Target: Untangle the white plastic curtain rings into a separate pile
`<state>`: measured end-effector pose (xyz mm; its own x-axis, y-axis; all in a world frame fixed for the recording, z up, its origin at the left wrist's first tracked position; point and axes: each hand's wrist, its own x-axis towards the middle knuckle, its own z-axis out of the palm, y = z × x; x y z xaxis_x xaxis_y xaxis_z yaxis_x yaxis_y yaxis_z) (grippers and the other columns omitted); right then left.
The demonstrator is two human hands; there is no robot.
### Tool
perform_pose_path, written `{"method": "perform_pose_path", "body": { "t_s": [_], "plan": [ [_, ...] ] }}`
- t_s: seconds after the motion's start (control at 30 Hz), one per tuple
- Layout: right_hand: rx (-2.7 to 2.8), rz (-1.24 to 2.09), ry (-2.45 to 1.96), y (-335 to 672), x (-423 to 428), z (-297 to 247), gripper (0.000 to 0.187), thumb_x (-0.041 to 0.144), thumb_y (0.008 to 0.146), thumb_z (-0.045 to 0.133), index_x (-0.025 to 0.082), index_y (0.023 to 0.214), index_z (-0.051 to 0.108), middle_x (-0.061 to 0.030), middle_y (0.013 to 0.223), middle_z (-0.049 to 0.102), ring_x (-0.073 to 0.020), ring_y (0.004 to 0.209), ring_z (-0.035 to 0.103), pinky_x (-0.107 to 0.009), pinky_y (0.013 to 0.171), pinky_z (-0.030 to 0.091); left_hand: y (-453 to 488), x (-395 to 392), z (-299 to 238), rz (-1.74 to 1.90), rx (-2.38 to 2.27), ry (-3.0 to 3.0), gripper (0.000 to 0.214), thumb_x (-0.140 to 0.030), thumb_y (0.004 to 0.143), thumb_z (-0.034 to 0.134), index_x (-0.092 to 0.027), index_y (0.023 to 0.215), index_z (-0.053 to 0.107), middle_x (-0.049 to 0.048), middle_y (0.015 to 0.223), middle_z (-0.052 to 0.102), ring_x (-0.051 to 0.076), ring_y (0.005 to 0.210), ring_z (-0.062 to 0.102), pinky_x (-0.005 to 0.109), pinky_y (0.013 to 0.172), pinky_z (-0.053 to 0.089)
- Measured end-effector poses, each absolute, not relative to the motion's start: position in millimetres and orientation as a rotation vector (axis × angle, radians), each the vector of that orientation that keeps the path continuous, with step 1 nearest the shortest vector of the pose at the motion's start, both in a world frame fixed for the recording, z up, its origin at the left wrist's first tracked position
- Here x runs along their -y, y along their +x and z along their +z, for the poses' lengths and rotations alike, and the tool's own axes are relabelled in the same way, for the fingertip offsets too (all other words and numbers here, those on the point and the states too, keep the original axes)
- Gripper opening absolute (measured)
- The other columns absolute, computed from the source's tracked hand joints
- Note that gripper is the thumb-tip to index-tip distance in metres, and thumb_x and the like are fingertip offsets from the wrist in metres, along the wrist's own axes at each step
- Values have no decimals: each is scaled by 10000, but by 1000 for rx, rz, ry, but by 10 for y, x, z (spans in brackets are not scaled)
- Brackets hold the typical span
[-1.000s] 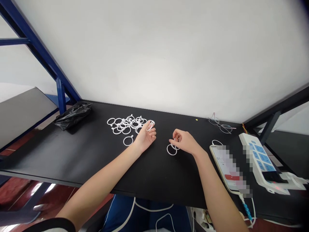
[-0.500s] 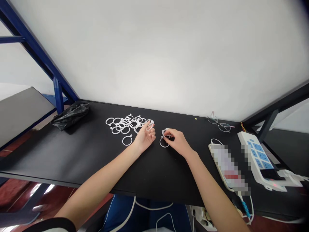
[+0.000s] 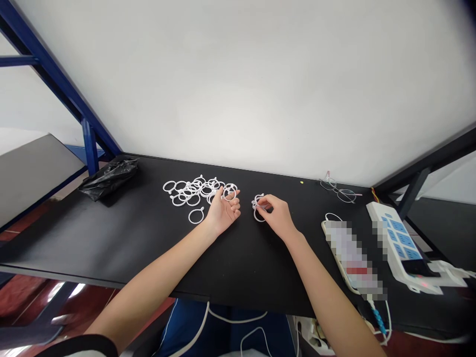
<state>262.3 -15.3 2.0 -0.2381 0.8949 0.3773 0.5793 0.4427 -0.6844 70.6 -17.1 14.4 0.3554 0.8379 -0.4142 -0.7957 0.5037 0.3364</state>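
Observation:
White plastic rings with small eyelets, like curtain rings, lie in a loose pile on the black table. A single ring lies just in front of the pile. My left hand is palm up at the pile's right end, fingers curled, with a white ring across the index finger near the thumb. To its right, my right hand pinches white rings between thumb and fingertips, close to the tabletop. The fingers partly cover these rings, so their number is unclear.
A black plastic bag lies at the left. On the right are eyeglasses, a phone with a cable plugged in, and a white power strip. A wall rises behind the table.
The rings in my right hand have drawn together and shifted slightly up and right. At my left hand, the ring has turned to lie flatter over the index finger, and the thumb has moved left.

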Motion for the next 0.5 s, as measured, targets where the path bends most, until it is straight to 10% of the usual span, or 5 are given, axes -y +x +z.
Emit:
{"method": "perform_pose_path", "body": {
  "t_s": [0.5],
  "plan": [
    [1820, 343, -1170, 2609, 159, 60, 73, 222, 795, 682, 201, 780, 614, -21, 779, 630, -174, 708, 615, -314, 687, 538, 682, 200, 185, 1040, -518, 89, 382, -452, 972, 410, -118, 905, 582, -50, 573, 409, 55, 398, 385, 172, 384, 377]
  ]
}}
